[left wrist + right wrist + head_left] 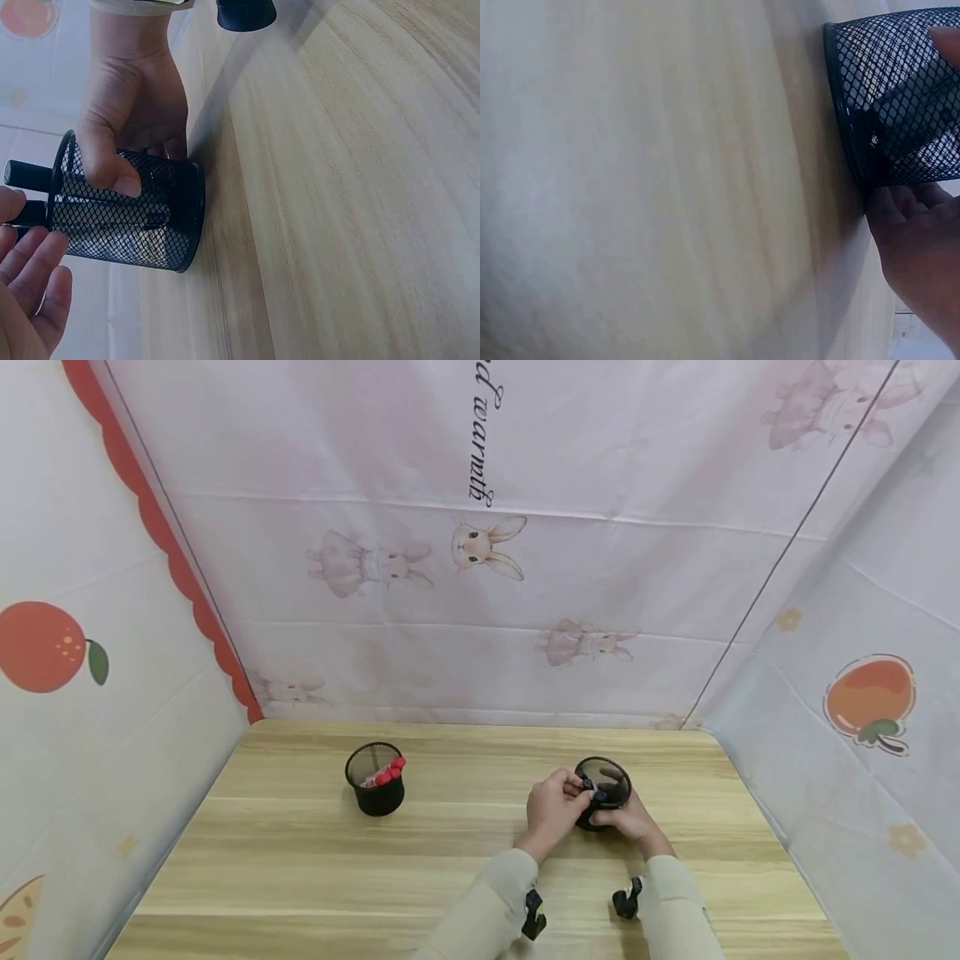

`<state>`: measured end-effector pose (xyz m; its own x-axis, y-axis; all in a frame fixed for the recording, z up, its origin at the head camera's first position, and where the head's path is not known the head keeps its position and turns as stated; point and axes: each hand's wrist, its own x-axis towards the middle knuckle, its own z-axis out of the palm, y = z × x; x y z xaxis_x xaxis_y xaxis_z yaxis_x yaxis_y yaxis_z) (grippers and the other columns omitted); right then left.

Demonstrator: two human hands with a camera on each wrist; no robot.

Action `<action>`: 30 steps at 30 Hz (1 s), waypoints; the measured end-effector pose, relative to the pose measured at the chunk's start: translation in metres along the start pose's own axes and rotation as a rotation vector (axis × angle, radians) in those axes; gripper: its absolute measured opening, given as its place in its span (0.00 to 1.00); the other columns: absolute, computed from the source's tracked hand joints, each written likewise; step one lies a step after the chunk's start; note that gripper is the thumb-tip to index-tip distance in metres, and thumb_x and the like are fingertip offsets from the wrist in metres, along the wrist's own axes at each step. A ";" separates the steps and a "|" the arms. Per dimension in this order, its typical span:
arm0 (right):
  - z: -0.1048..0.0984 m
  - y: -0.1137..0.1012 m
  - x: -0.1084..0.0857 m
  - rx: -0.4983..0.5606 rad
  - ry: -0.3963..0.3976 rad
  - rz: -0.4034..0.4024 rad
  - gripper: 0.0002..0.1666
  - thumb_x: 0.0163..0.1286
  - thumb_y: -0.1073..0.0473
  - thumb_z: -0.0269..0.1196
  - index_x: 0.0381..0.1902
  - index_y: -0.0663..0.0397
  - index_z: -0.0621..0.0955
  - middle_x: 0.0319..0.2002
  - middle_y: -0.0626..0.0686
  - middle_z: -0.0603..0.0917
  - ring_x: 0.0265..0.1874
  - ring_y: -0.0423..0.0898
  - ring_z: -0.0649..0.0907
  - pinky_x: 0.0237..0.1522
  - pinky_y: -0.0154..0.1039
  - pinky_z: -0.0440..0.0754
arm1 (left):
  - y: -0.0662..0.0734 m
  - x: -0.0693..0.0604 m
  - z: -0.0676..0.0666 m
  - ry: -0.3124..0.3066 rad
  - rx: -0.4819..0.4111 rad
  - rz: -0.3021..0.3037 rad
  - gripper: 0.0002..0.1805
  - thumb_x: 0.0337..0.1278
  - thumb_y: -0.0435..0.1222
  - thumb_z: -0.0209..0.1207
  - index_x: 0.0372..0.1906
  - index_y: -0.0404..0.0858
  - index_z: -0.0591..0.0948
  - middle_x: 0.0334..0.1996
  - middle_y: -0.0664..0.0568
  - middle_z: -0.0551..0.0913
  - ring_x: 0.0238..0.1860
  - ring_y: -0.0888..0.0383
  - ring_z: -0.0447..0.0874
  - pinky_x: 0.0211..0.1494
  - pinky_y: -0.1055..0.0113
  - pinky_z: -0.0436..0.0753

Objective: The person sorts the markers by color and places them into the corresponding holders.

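Note:
A black mesh pen holder (595, 820) stands upright at the right of the table, with black-capped markers (28, 175) poking out over its rim. My right hand (636, 823) grips the holder from its right side, the thumb lying across the mesh (112, 225) in the left wrist view. At the rim, my left hand (551, 810) pinches one black-capped marker (598, 796) between thumb and fingers. Its lower end is hard to make out. In the right wrist view, thick dark shapes show through the mesh above the right hand (922, 240).
A second black mesh pen holder (380, 798) stands at the left, with several red-capped markers (390, 772) leaning in it. The wooden table (300, 877) is bordered by printed fabric walls (420, 668) at the back and both sides.

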<state>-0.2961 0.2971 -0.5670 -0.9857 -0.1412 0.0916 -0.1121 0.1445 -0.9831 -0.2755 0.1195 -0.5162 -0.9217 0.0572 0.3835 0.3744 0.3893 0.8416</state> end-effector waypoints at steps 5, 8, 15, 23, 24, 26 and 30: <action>0.000 0.002 -0.001 -0.001 0.013 -0.017 0.52 0.41 0.79 0.67 0.65 0.69 0.56 0.51 0.71 0.72 0.41 0.42 0.78 0.43 0.30 0.74 | 0.000 -0.003 -0.002 -0.001 -0.019 -0.038 0.08 0.43 0.37 0.70 0.26 0.44 0.79 0.21 0.63 0.80 0.22 0.73 0.77 0.28 0.77 0.75; -0.001 0.003 -0.002 -0.020 0.036 -0.019 0.53 0.40 0.78 0.68 0.65 0.69 0.57 0.50 0.71 0.72 0.40 0.43 0.78 0.43 0.29 0.73 | -0.002 -0.006 -0.004 0.003 -0.041 -0.055 0.08 0.44 0.36 0.69 0.27 0.42 0.80 0.20 0.63 0.79 0.22 0.72 0.77 0.27 0.77 0.75; -0.006 0.000 -0.002 -0.057 0.054 0.026 0.53 0.39 0.77 0.69 0.64 0.71 0.58 0.51 0.74 0.71 0.46 0.53 0.76 0.44 0.31 0.72 | -0.006 -0.013 -0.009 0.016 -0.051 -0.037 0.07 0.44 0.36 0.69 0.27 0.43 0.80 0.20 0.63 0.79 0.22 0.71 0.77 0.28 0.77 0.76; -0.005 -0.005 -0.012 -0.157 0.092 0.082 0.61 0.44 0.70 0.72 0.70 0.62 0.49 0.60 0.71 0.64 0.59 0.64 0.65 0.59 0.54 0.60 | -0.003 -0.015 -0.025 -0.037 0.015 -0.011 0.08 0.48 0.39 0.67 0.31 0.41 0.81 0.21 0.65 0.80 0.23 0.72 0.77 0.29 0.76 0.76; -0.003 -0.007 -0.015 -0.153 0.104 0.097 0.62 0.45 0.70 0.72 0.71 0.62 0.47 0.61 0.71 0.62 0.60 0.65 0.63 0.60 0.57 0.57 | -0.003 -0.015 -0.029 -0.046 0.036 -0.011 0.08 0.48 0.39 0.67 0.31 0.42 0.81 0.21 0.65 0.80 0.23 0.72 0.77 0.29 0.75 0.76; 0.002 -0.013 -0.020 -0.170 0.144 0.133 0.61 0.46 0.70 0.71 0.70 0.62 0.45 0.62 0.73 0.60 0.61 0.68 0.61 0.61 0.61 0.54 | -0.004 -0.017 -0.039 -0.057 0.082 -0.008 0.07 0.48 0.39 0.67 0.32 0.42 0.81 0.21 0.65 0.80 0.23 0.72 0.77 0.28 0.74 0.75; 0.012 -0.027 -0.035 -0.236 0.224 0.200 0.59 0.50 0.70 0.68 0.71 0.61 0.44 0.61 0.74 0.60 0.59 0.69 0.63 0.58 0.61 0.61 | -0.007 -0.022 -0.058 -0.074 0.137 -0.021 0.08 0.46 0.37 0.66 0.33 0.41 0.82 0.20 0.65 0.80 0.21 0.72 0.76 0.27 0.73 0.75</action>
<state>-0.2573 0.2860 -0.5457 -0.9912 0.1260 -0.0402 0.0849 0.3732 -0.9238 -0.2525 0.0623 -0.5087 -0.9360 0.1138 0.3331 0.3425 0.5127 0.7873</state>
